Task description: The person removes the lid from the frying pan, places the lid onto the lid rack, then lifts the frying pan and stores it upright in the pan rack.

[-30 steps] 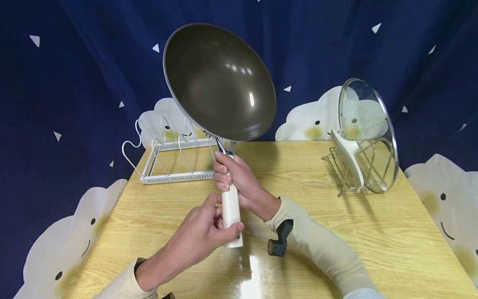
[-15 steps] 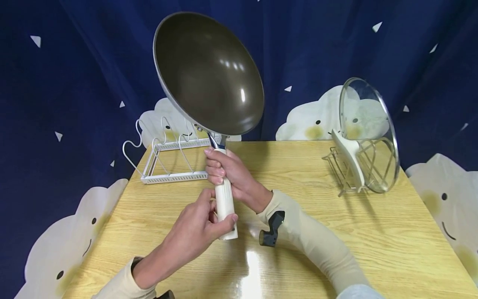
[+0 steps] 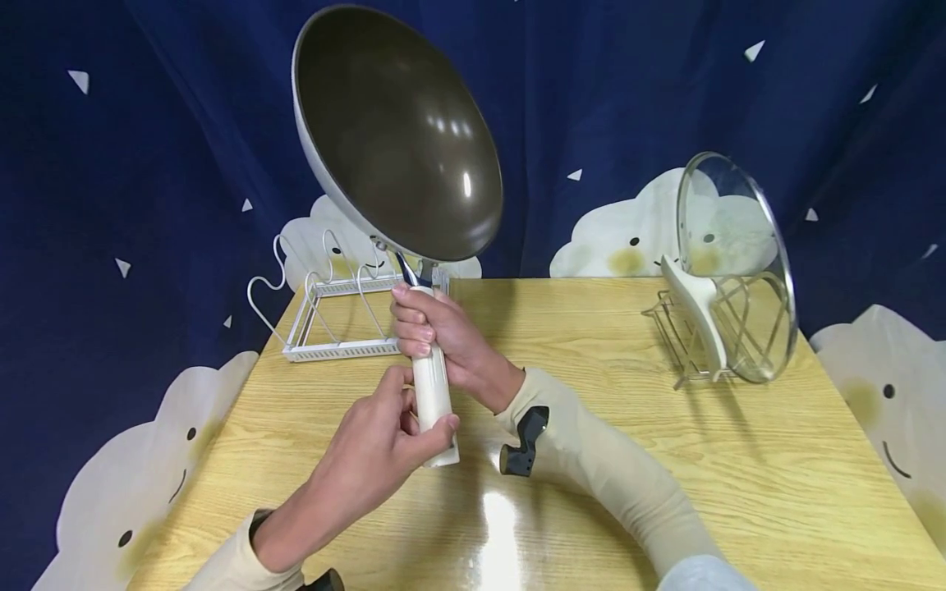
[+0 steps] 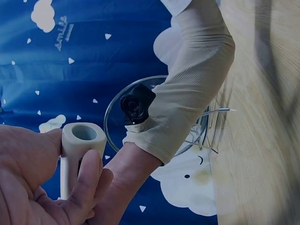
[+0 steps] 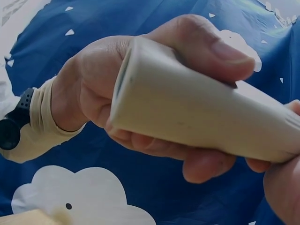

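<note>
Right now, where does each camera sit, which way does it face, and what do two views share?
Head: worn on the head, facing forward and down at the pan, handle, table and glass lid; left hand, right hand and both sleeves show.
Left wrist: faces the handle's open end, glass lid beyond; left hand, right wrist and sleeve show.
Right wrist: faces the handle; left hand shows, plus part of the right hand at the right edge.
Shared: both wrist views show handle and left hand.
</note>
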Tool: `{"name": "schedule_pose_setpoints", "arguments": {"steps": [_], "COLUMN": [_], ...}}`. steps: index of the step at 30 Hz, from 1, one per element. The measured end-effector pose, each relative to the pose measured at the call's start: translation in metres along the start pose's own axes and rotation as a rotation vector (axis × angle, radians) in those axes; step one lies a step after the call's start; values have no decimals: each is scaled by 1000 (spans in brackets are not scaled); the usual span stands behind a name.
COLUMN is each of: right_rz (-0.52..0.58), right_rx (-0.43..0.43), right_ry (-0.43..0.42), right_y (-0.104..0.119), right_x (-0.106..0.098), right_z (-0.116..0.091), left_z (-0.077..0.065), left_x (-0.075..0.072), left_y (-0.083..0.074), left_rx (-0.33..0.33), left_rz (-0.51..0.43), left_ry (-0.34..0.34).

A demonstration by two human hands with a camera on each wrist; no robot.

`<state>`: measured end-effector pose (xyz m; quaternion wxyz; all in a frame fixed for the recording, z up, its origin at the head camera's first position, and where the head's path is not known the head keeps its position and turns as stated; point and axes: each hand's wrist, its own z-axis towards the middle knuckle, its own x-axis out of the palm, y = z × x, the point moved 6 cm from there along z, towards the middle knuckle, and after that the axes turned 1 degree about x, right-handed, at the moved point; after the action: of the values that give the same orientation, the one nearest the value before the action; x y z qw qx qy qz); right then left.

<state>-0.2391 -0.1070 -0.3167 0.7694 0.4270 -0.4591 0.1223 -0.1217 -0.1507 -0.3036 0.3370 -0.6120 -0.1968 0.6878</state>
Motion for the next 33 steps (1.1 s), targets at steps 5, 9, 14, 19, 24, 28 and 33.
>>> {"name": "schedule_pose_setpoints", "arguments": {"steps": [5, 9, 14, 19, 24, 28, 33], "right_rz": [53, 70, 101, 148, 177, 207, 244], "right_rx": [17, 21, 31, 50, 63, 67, 75], "right_ry": [30, 54, 101, 156, 180, 210, 248], "right_y": [-4, -7, -11, -14, -18, -22, -27], "right_x": [2, 3, 6, 11, 14, 18, 19], "right_z": [4, 9, 15, 20, 23, 26, 28], "left_z": [-1, -1, -3, -5, -8, -11, -14], "left_x": [-2, -3, -8, -12, -14, -17, -18], "left_y": [2, 6, 9, 12, 16, 17, 19], "left_rx": [-5, -13, -32, -59, -87, -78, -66], "left_rz": [15, 21, 38, 58, 62, 71, 76], "left_ry": [-30, -47, -75, -116, -147, -182, -213]}}
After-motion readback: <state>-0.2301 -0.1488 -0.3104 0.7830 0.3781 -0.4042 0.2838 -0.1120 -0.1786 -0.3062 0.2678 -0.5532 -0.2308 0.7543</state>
